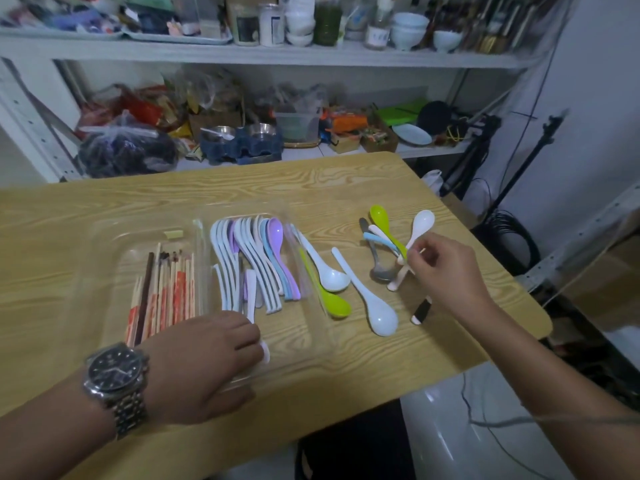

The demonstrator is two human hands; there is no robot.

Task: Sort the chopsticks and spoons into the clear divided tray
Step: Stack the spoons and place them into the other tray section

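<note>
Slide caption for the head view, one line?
Right hand pinches a loose spoon cluster beside the clear divided tray; left hand holds a white spoon inside it.

Right hand [446,271]: a white spoon [423,220] is pinched by its handle at the fingertips [415,249]. Spoon pile [379,237]: crossed just left of that pinch, on the wooden table [104,209]. Left hand [207,355]: a pale spoon [250,292] is gripped over the clear divided tray [298,334]. Chopsticks [166,289]: laid in the compartment left of this grip; sorted spoons [256,251] are stacked just beyond it.

Watch [117,377]: steel, round, on my left wrist, at 7 o'clock in view.
Dial [115,372]: black, pale hour marks.
Band [130,415]: silver links.
</note>
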